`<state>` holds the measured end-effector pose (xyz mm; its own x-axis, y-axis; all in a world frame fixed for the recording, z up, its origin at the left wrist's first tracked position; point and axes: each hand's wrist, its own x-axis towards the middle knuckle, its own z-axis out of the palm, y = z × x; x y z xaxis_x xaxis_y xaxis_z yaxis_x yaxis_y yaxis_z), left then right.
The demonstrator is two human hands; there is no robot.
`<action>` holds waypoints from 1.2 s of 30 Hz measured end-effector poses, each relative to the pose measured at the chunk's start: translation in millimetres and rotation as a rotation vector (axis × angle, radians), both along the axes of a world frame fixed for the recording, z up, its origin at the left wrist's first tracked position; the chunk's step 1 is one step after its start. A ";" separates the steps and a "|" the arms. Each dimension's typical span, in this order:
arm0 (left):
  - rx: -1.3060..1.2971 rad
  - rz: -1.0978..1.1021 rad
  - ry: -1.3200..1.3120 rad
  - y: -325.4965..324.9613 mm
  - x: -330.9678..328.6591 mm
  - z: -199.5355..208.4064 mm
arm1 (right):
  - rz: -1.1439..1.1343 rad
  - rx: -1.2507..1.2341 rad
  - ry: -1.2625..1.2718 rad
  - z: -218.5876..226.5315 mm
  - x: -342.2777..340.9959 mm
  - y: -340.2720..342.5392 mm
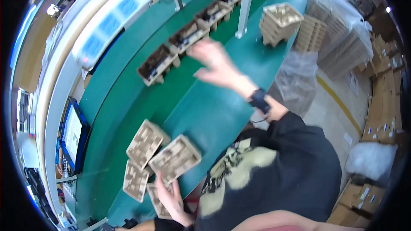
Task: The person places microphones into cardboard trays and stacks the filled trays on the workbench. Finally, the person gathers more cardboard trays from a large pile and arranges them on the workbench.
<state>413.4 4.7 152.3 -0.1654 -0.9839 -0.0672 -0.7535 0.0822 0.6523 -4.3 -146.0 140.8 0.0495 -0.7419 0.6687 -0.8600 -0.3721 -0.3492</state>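
My left hand (170, 196) grips the lower edge of a beige moulded-pulp tray (176, 158), held tilted above the green bench. Several similar trays lie close around it: one pulp tray (146, 144) to the left, a smaller-looking tray (136, 181) below that, and another tray (157, 201) partly hidden behind my left hand. My right hand (216, 62), blurred by motion and with a black watch at the wrist, reaches out with fingers apart and nothing seen in it. Nearest to it is a row of filled pulp trays (188, 36) holding dark parts.
On the green belt (128, 98) the tray row curves away to the far right. A stack of pulp trays (280, 21) stands on the bench's far right, beside a grey post (245, 8). Wrapped tray stacks and cartons (383, 107) line the right; a screen (73, 134) stands left.
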 end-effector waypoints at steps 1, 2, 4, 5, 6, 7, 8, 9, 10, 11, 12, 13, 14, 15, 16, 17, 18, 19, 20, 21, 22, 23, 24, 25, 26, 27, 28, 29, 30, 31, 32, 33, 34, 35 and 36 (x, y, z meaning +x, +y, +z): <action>0.086 -0.027 0.111 13.6 -41.6 9.1 | -0.251 -0.038 -0.087 1.0 -83.0 1.3; 0.091 -0.015 0.099 23.0 -67.2 20.8 | -0.450 -0.012 -0.264 19.7 -157.3 15.7; 0.761 -0.167 0.539 25.6 -120.2 40.0 | -0.835 0.038 0.103 12.2 -284.0 45.0; 0.766 -0.164 0.537 22.3 -145.1 45.6 | -0.965 0.238 0.348 10.4 -331.9 61.1; 0.631 -0.259 0.424 10.3 -162.9 50.3 | -0.914 0.409 0.349 2.2 -353.2 62.2; 0.498 -0.356 0.313 -5.3 -181.3 53.4 | -0.865 0.578 0.348 -4.6 -375.4 66.6; 0.370 -0.451 0.196 -15.4 -196.5 55.8 | -0.705 0.521 0.353 -40.0 -391.9 67.2; 0.376 -0.432 0.195 -22.2 -210.9 51.5 | -0.533 0.460 0.356 -62.1 -399.2 64.1; 0.405 -0.365 0.319 -26.9 -223.3 40.4 | -0.446 0.411 0.296 -63.0 -368.9 57.5; 0.431 -0.281 0.449 -25.8 -234.3 27.0 | -0.345 0.370 0.238 -53.0 -312.7 56.3; 0.494 -0.237 0.583 -29.8 -251.2 13.7 | -0.262 0.446 0.149 -35.9 -266.5 63.0; 0.546 -0.207 0.716 -43.7 -275.6 -1.1 | -0.213 0.487 0.013 -44.1 -234.4 69.6; 0.560 -0.103 0.689 -55.6 -301.6 -20.8 | -0.044 0.433 -0.101 -36.1 -198.8 80.0; 0.535 -0.031 0.682 -67.0 -330.5 -32.2 | 0.220 0.564 -0.224 -24.0 -171.2 90.3; 0.438 -0.035 0.674 -75.8 -351.7 -44.6 | 0.489 0.689 -0.343 -13.5 -154.4 95.0; 0.267 0.037 0.410 -85.4 -361.9 -66.4 | 0.543 0.698 -0.336 -10.2 -151.8 88.8; 0.110 0.105 0.129 -96.4 -361.5 -84.4 | 0.412 0.430 -0.266 -11.8 -153.3 81.3; 0.117 0.132 0.119 -107.7 -355.9 -89.1 | 0.252 0.169 -0.203 -10.5 -158.6 79.3; 0.106 0.118 0.154 -115.9 -345.4 -93.1 | -0.013 0.140 -0.080 -0.8 -170.7 74.3; 0.093 0.105 0.186 -115.3 -332.6 -92.7 | -0.275 0.107 0.043 6.4 -186.6 71.0; 0.094 0.125 0.179 -111.5 -328.0 -93.0 | -0.266 0.480 -0.148 -9.0 -205.6 74.5; 0.119 0.109 0.208 -108.4 -328.3 -93.3 | -0.244 0.849 -0.327 -22.1 -220.7 73.9; 0.145 0.093 0.234 -104.5 -327.7 -93.4 | -0.218 0.853 -0.323 -24.6 -223.1 74.6; 0.171 0.078 0.261 -100.4 -325.7 -93.0 | -0.157 0.830 -0.354 -26.0 -222.0 79.6; 0.166 0.097 0.257 -91.1 -327.1 -75.3 | -0.102 0.805 -0.389 -28.9 -220.7 85.4; 0.088 0.017 0.240 -74.1 -330.1 -39.7 | -0.137 0.803 -0.472 -20.3 -219.1 98.3; 0.002 -0.061 0.220 -68.3 -329.4 -19.4 | -0.167 0.794 -0.553 -5.6 -217.4 108.3; -0.011 -0.029 0.214 -72.4 -323.4 -17.1 | -0.132 0.793 -0.546 7.3 -214.2 111.5; 0.022 -0.018 0.221 -75.0 -314.3 -17.9 | -0.080 0.640 -0.724 18.4 -208.8 116.3; 0.055 -0.007 0.230 -77.2 -305.0 -19.4 | -0.028 0.486 -0.900 21.7 -202.5 114.1; 0.104 -0.018 0.235 -70.2 -301.1 -16.3 | -0.028 0.505 -0.903 20.3 -200.2 116.3; 0.112 -0.008 0.227 -61.8 -300.0 -12.7 | -0.077 0.489 -0.693 13.3 -200.1 112.0; 0.137 -0.076 0.231 -53.2 -301.2 -9.0 | -0.123 0.468 -0.482 4.6 -200.6 108.1; 0.146 -0.142 0.241 -52.9 -301.9 -8.4 | -0.160 0.429 -0.266 -5.1 -200.1 99.5; 0.141 -0.210 0.249 -64.1 -303.5 -8.2 | -0.145 0.410 -0.267 -15.2 -202.7 87.0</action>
<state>109.9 -59.3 144.1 -0.3917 -0.9105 -0.1323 -0.5462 0.1144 0.8298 -207.0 -59.0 125.6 -0.2068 -0.9324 0.2965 -0.7533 -0.0417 -0.6564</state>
